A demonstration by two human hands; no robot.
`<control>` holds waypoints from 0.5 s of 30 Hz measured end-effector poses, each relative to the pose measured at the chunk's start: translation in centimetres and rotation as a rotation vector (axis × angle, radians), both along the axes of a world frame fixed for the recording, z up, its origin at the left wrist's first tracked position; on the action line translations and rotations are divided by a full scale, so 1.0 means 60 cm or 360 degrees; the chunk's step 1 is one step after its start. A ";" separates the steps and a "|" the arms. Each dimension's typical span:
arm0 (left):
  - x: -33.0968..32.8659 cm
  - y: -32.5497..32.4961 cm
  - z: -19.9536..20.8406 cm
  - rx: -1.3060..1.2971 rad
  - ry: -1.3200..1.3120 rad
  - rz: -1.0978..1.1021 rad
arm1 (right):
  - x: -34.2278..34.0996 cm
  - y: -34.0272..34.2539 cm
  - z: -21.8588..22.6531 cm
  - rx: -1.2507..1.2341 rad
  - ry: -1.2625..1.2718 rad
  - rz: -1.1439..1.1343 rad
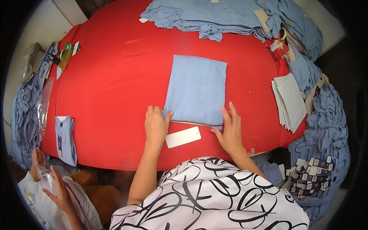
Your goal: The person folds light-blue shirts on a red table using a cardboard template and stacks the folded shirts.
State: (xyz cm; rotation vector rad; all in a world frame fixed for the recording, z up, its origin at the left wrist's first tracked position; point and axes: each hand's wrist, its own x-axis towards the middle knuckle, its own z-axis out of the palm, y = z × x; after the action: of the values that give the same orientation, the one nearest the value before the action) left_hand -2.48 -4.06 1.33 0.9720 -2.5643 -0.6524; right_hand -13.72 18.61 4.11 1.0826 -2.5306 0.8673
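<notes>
A light blue garment (pixel 197 90), folded into a flat rectangle, lies before me on the red-covered table. A thin pale edge shows along its near side. At its near left corner, my left hand (pixel 155 124) has its fingers curled and its thumb on the cloth, the corner between them. My right hand (pixel 232 130) is open at the near right corner, fingers apart, index fingertip at the side edge and thumb by the bottom corner. Just below the garment, between my hands, lies a white rectangular card (pixel 183 137) with a small hole at one end.
Blue garments (pixel 207 17) are heaped along the far edge. White sheets (pixel 289 101) lie at the right, beside more blue cloth and a pile of tags (pixel 310 176). A narrow folded shirt (pixel 66 140) is at the left. Another person's hands (pixel 53 184) hold clear plastic at lower left.
</notes>
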 end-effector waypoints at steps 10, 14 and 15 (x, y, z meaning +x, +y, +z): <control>-0.021 -0.027 0.111 0.1362 0.0856 -0.0071 | -0.073 0.042 -0.019 0.0150 0.0282 0.0834; -0.004 -0.069 0.211 0.1370 0.1098 -0.0490 | -0.114 0.007 0.189 -0.0137 0.0311 0.0865; -0.001 -0.074 0.243 0.1328 0.1238 -0.0632 | -0.121 -0.003 0.235 -0.0205 0.0250 0.0842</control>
State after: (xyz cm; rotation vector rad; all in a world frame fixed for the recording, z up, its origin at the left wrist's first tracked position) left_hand -2.54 -8.48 15.93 0.2458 -1.7503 -1.8585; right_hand -20.95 18.45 18.20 1.7353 -2.0538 1.0019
